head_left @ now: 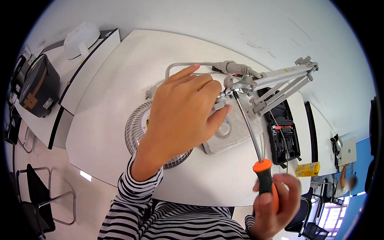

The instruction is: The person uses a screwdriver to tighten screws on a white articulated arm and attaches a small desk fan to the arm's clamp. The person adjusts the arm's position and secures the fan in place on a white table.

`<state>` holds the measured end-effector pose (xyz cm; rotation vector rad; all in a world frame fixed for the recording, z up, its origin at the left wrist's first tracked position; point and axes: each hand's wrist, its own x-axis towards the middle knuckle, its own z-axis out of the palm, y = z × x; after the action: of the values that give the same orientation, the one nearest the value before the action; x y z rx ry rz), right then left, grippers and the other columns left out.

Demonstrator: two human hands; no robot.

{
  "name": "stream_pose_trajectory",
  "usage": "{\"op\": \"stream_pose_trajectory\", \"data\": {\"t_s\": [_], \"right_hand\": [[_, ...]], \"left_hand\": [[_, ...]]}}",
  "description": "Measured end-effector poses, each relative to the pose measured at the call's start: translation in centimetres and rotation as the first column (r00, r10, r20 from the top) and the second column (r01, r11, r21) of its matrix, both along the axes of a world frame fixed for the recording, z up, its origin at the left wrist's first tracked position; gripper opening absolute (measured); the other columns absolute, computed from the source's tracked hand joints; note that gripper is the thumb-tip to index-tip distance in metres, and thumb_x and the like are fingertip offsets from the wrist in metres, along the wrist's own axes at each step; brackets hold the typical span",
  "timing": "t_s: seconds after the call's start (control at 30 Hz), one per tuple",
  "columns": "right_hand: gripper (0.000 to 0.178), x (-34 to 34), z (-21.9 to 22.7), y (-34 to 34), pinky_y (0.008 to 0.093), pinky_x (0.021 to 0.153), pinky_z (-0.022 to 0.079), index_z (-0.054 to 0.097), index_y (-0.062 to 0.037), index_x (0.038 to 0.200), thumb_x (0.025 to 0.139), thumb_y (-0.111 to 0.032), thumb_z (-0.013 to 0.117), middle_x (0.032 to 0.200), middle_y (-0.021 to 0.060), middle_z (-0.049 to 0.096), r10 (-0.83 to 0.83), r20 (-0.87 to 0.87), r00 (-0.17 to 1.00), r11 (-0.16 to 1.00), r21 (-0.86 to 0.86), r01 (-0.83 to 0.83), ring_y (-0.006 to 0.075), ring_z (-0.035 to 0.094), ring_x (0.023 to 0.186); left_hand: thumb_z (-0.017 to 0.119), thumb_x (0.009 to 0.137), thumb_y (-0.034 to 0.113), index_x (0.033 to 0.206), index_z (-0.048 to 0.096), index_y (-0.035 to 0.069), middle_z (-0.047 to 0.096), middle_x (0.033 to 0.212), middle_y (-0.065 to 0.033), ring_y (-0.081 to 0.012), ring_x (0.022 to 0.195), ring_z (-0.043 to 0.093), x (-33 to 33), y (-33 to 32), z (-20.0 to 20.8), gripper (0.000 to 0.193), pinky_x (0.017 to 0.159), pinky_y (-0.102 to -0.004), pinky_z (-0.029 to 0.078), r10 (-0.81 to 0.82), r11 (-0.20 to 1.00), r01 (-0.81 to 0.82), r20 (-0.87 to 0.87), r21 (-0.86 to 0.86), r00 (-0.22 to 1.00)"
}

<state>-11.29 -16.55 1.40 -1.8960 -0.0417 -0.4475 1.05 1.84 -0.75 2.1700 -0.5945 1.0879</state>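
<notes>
My right hand (276,200) is closed round the orange and black handle of a screwdriver (250,128). The screwdriver's tip meets a metal joint (242,86) at the end of a grey jointed arm (282,80). My left hand (182,108) grips beside that joint, its thumb and curled fingers closed about the metal piece there; the hand hides much of it. Beneath the left wrist lies a round wire-grille head (138,124), partly covered. A pale grey base with a round dial (223,130) sits under the joint. A thick grey cable (174,68) runs behind the hand.
On the white table (104,140), an open black tool case (284,138) lies to the right, with a yellow package (308,169) near it. A dark bin-shaped box (40,86) stands on the left side table. Chairs (38,200) flank the table; another person (344,184) is far right.
</notes>
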Motion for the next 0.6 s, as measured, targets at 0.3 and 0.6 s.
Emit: {"op": "stream_pose_trajectory", "data": {"t_s": [0.3, 0.6], "right_hand": [[0.057, 1.6, 0.1, -1.2, 0.0164, 0.034, 0.025, 0.034, 0.0084, 0.12, 0.076, -0.02, 0.058, 0.071, 0.0202, 0.055, 0.309, -0.15, 0.939, 0.862, 0.462, -0.209, 0.004, 0.033, 0.035], [0.054, 2.4, -3.6, -0.5, 0.0257, 0.051, 0.048, 0.045, 0.0087, 0.117, 0.065, 0.0, 0.059, 0.085, 0.0154, 0.062, 0.33, 0.244, 0.912, 0.788, -0.602, -0.124, 0.0197, 0.057, 0.054]], "left_hand": [[0.07, 0.065, 0.017, 0.075, 0.059, 0.001, 0.06, 0.069, -0.0069, -0.02, 0.048, 0.047, -0.6, 0.7, 0.1, 0.022, 0.092, -0.0399, 0.041, 0.03, 0.999, -0.027, -0.066, 0.045, 0.997], [0.07, 0.066, 0.018, 0.077, 0.059, 0.001, 0.061, 0.073, -0.0074, -0.0199, 0.047, 0.046, -0.8, 1.0, 0.4, 0.023, 0.093, -0.04, 0.04, 0.058, 0.993, -0.046, -0.107, 0.11, 0.993]]}}
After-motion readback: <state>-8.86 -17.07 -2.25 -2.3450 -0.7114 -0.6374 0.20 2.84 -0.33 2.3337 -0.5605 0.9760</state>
